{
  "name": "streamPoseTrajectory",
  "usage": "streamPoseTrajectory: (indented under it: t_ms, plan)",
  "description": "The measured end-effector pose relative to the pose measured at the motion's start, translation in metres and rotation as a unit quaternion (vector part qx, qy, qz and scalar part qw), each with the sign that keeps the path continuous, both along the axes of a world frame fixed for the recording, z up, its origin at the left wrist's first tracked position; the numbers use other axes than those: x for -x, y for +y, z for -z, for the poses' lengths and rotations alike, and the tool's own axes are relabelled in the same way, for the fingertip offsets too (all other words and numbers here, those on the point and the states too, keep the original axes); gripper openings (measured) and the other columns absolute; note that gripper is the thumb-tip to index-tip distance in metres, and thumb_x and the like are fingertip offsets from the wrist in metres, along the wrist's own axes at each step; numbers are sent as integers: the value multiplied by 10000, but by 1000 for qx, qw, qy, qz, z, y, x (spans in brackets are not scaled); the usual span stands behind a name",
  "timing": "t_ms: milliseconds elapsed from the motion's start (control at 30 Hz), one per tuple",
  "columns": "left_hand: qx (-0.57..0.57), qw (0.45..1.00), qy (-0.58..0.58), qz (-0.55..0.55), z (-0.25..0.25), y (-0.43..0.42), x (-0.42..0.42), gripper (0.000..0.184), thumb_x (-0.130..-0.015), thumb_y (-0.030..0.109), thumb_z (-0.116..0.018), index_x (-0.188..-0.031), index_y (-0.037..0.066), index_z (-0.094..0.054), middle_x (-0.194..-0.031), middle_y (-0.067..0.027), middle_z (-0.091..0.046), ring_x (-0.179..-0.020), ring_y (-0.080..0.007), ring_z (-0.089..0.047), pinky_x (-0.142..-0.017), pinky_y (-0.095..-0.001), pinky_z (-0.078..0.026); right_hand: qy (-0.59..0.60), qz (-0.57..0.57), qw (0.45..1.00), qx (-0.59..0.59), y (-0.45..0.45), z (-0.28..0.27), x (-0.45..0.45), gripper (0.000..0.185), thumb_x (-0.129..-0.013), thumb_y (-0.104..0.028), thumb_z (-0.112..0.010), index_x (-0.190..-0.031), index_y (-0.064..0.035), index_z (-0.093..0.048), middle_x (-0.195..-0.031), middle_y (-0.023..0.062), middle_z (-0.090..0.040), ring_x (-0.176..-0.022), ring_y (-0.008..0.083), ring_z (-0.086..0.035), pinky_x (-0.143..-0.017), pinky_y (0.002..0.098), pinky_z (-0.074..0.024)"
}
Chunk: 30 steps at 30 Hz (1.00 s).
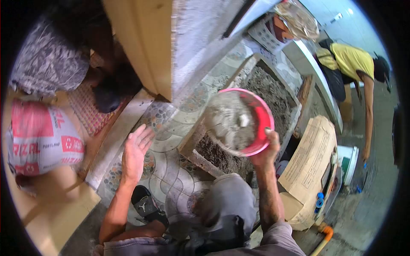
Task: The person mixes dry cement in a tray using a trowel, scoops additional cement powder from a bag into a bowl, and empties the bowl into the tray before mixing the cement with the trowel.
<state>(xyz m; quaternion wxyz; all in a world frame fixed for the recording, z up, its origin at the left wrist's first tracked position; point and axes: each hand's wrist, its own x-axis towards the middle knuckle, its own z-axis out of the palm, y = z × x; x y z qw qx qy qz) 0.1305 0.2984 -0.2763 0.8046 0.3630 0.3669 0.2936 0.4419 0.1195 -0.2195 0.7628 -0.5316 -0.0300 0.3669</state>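
Note:
My right hand grips the rim of a red plastic basin, its thumb over the edge. Grey cement-like powder fills much of the basin, with a pale lump on top; the powder looks blurred. Below the basin lies a shallow wooden mixing box holding dark grey, sand-like material. Off to the left, my left hand is held above the patterned tile floor, palm up and fingers stretched out, touching nothing.
A cement bag stands at the left near another person's legs. A cardboard box and a white bucket are on the right. At far right a person in a yellow shirt bends down. A wooden door edge rises ahead.

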Motion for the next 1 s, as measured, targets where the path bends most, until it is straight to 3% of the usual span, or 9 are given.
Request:
streamPoseTrajectory:
  t_ms: [100, 167, 200, 267, 300, 400, 567, 833, 1000]
  plan:
    - [-63, 993, 59, 86, 5, 1, -28, 666, -1029, 489, -292, -1466, -10, -352, -1476, -214, -415, -1361, -285, -421, -1161, -412, -261, -176, 44, 979, 94, -62, 12, -62, 656, -784, -339, -671, -1295, 46, -528, -1181, 178, -607, -1056, 274, -595, -937, 405, -472]
    - [-172, 967, 125, 141, 18, -3, -39, 600, -1032, 439, -334, -1449, 12, -393, -1444, -197, -454, -1339, -287, -445, -1148, -409, -288, -358, 54, 846, 392, -76, -13, -76, 724, -775, -383, -691, -1303, 77, -504, -1223, 209, -602, -1101, 300, -590, -972, 402, -451]
    - [-249, 937, 166, 179, 20, -8, -43, 583, -1033, 423, -345, -1444, 13, -401, -1432, -192, -466, -1333, -289, -449, -1142, -407, -298, -430, 75, 770, 464, -75, -13, -82, 776, -738, -381, -723, -1302, 97, -486, -1203, 235, -609, -1105, 340, -598, -969, 412, -456]
    - [-393, 858, 223, 243, 26, -15, -49, 504, -1020, 312, -433, -1411, -4, -428, -1401, -192, -482, -1317, -315, -457, -1117, -401, -335, -482, 39, 708, 514, -74, -19, -87, 797, -709, -356, -740, -1312, 97, -481, -1195, 255, -607, -1105, 357, -604, -966, 418, -463]
    - [-407, 845, 221, 267, 29, -21, -50, 491, -1005, 274, -460, -1401, -15, -431, -1405, -213, -470, -1324, -336, -445, -1116, -408, -336, -506, 19, 674, 538, -72, -28, -84, 809, -694, -343, -749, -1317, 96, -478, -1191, 265, -606, -1105, 365, -607, -964, 421, -467]
    - [-444, 812, 213, 312, 39, -37, -51, 471, -967, 191, -531, -1359, -53, -438, -1401, -266, -437, -1316, -409, -426, -1096, -431, -352, -520, -40, 649, 555, -70, -33, -90, 836, -664, -319, -756, -1330, 85, -455, -1191, 277, -599, -1103, 389, -610, -951, 435, -487]
    - [-421, 819, 229, 316, 45, -49, -38, 451, -951, 150, -551, -1356, -25, -458, -1397, -230, -453, -1312, -373, -439, -1099, -407, -352, -584, -103, 575, 563, -44, -27, -114, 882, -659, -349, -755, -1349, 62, -388, -1208, 287, -565, -1058, 433, -608, -920, 481, -496]
    - [-435, 796, 343, 245, 15, -42, 27, 421, -933, 129, -567, -1323, -14, -504, -1366, -215, -489, -1289, -364, -467, -1086, -402, -369, -754, -49, 452, 473, -13, -19, -178, 929, -643, -316, -836, -1351, 51, -357, -1137, 259, -556, -1030, 422, -602, -808, 481, -532]
    - [-405, 805, 383, 202, 2, -55, 47, 397, -935, 94, -549, -1316, -13, -517, -1345, -207, -513, -1288, -335, -477, -1091, -390, -357, -744, -102, 475, 459, -22, -26, -179, 992, -616, -260, -873, -1383, 71, -337, -1182, 252, -534, -1067, 421, -581, -875, 462, -503]
